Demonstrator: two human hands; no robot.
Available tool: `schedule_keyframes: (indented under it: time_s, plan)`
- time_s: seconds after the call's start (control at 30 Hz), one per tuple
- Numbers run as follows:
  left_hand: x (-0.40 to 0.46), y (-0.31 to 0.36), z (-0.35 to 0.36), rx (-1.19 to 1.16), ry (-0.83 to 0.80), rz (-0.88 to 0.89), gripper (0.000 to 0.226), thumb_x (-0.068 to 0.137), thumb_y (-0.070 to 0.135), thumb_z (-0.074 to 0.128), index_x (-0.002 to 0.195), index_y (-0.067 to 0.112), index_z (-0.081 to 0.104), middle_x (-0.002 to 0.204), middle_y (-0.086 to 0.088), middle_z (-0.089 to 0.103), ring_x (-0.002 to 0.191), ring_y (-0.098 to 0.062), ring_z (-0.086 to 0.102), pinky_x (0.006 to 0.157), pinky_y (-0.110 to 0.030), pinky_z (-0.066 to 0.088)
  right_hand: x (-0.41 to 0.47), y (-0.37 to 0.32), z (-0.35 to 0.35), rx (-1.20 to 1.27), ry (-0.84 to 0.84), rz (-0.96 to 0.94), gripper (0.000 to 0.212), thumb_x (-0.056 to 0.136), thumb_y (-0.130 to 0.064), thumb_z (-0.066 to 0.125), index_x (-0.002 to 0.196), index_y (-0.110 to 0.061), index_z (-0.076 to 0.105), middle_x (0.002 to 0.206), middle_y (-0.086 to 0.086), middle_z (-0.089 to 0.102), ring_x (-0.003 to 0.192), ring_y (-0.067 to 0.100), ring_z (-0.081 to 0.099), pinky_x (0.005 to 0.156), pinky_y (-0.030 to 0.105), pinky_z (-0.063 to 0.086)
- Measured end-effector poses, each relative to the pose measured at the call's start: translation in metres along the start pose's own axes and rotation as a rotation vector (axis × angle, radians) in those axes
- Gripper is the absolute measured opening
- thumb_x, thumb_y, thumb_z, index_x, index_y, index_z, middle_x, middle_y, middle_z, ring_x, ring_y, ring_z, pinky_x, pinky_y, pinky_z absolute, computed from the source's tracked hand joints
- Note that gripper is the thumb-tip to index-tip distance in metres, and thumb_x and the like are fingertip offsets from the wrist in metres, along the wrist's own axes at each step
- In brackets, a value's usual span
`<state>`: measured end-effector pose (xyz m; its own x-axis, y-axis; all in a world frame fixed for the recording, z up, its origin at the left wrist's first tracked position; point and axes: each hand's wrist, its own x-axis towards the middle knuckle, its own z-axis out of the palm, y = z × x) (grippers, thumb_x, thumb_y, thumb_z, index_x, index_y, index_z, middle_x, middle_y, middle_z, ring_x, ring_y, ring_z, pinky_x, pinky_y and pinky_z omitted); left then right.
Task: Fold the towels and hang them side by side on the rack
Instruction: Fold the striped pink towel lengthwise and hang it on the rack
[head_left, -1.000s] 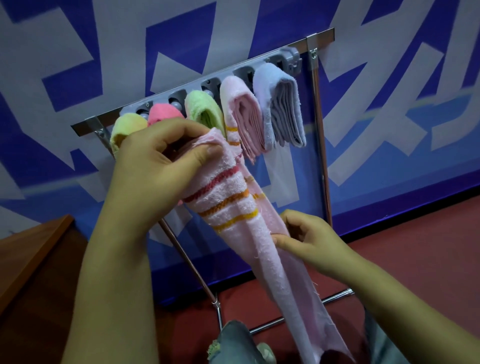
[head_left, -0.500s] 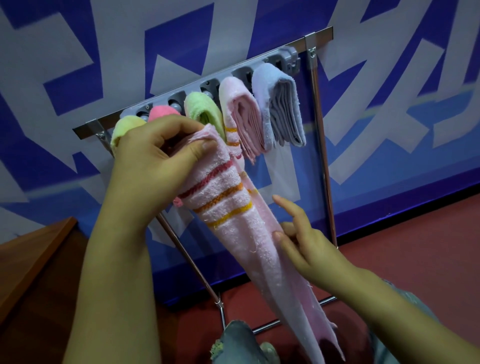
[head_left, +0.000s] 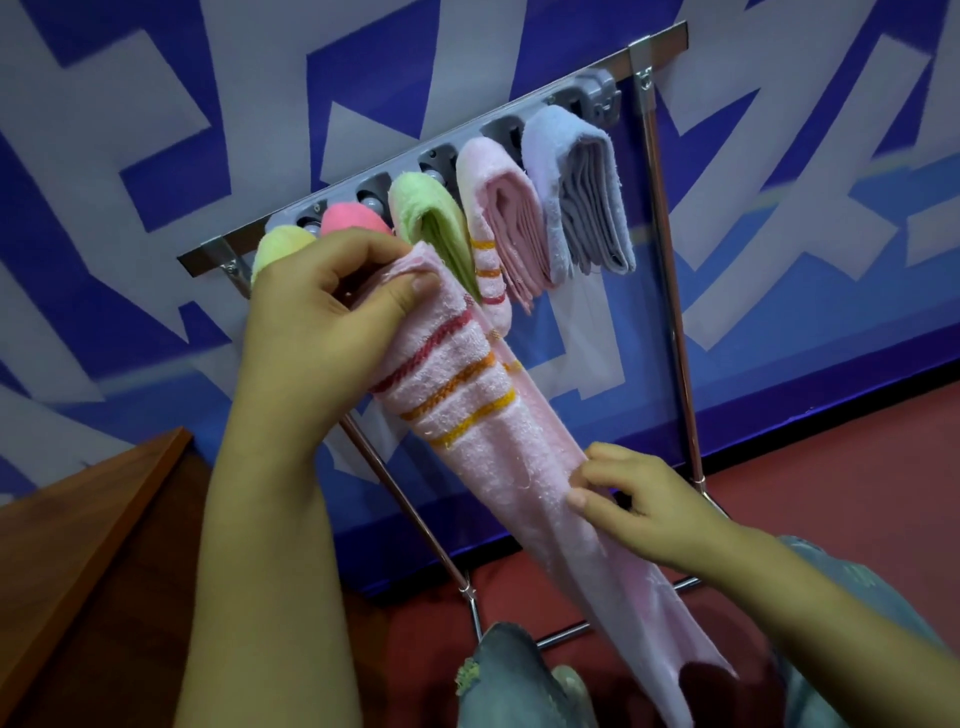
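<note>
While the left hand grips the top end of the pink striped towel up by the rack, the right hand pinches its edge lower down. The towel runs long and slanted between the hands, from top left down to bottom right, with its loose tail hanging below the right hand. It looks soft and fuzzy, with red, orange and yellow stripes near the left hand, which is nearer the rack.
</note>
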<state>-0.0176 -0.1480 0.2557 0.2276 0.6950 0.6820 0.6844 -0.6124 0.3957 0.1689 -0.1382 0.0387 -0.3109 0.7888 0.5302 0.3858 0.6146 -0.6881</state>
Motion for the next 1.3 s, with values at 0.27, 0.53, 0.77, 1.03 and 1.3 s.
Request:
schedule_keyframes:
  time_s: [0.27, 0.53, 0.77, 1.03, 1.3]
  plan:
    - [-0.002, -0.005, -0.003, 0.009, 0.028, -0.052, 0.015, 0.084, 0.019, 0.066, 0.090, 0.033, 0.064, 0.087, 0.016, 0.063, 0.086, -0.007, 0.060, 0.080, -0.030, 0.053, 0.000, 0.000, 0.006, -0.050, 0.059, 0.002, 0.019, 0.082, -0.039, 0.050, 0.065, -0.035, 0.042, 0.067, -0.017, 0.041, 0.064, -0.002, 0.043, 0.059, 0.017, 0.035]
    - [-0.003, -0.012, -0.009, 0.016, 0.026, -0.082, 0.013, 0.084, 0.023, 0.065, 0.097, 0.025, 0.065, 0.097, -0.003, 0.066, 0.093, -0.020, 0.063, 0.085, -0.043, 0.054, -0.006, -0.004, 0.006, 0.045, 0.114, 0.133, 0.012, 0.081, -0.033, 0.048, 0.076, -0.023, 0.042, 0.068, -0.011, 0.047, 0.061, 0.011, 0.042, 0.057, 0.023, 0.037]
    - [0.001, -0.016, -0.015, 0.046, 0.005, -0.020, 0.015, 0.080, 0.024, 0.067, 0.095, 0.022, 0.066, 0.087, -0.002, 0.066, 0.083, -0.021, 0.061, 0.079, -0.036, 0.050, -0.006, -0.004, 0.006, 0.137, 0.097, 0.164, 0.017, 0.083, -0.025, 0.053, 0.084, -0.032, 0.037, 0.066, 0.001, 0.046, 0.052, 0.008, 0.036, 0.053, 0.033, 0.038]
    - [0.020, -0.007, -0.015, 0.065, -0.120, 0.009, 0.012, 0.082, 0.028, 0.066, 0.094, 0.025, 0.065, 0.084, 0.017, 0.061, 0.081, -0.003, 0.058, 0.076, -0.022, 0.049, -0.004, -0.012, 0.004, 0.144, -0.179, -0.035, 0.061, 0.074, 0.005, 0.045, 0.111, -0.039, 0.064, 0.106, -0.016, 0.057, 0.091, 0.004, 0.059, 0.076, 0.013, 0.043]
    - [0.047, -0.023, 0.007, 0.437, -0.033, 0.047, 0.025, 0.087, 0.032, 0.058, 0.104, 0.016, 0.067, 0.098, -0.001, 0.065, 0.090, -0.016, 0.058, 0.077, -0.026, 0.042, 0.011, -0.029, -0.005, 0.450, -0.450, 0.221, 0.047, 0.068, -0.004, 0.048, 0.079, -0.040, 0.076, 0.090, 0.006, 0.075, 0.079, 0.026, 0.063, 0.080, 0.025, 0.043]
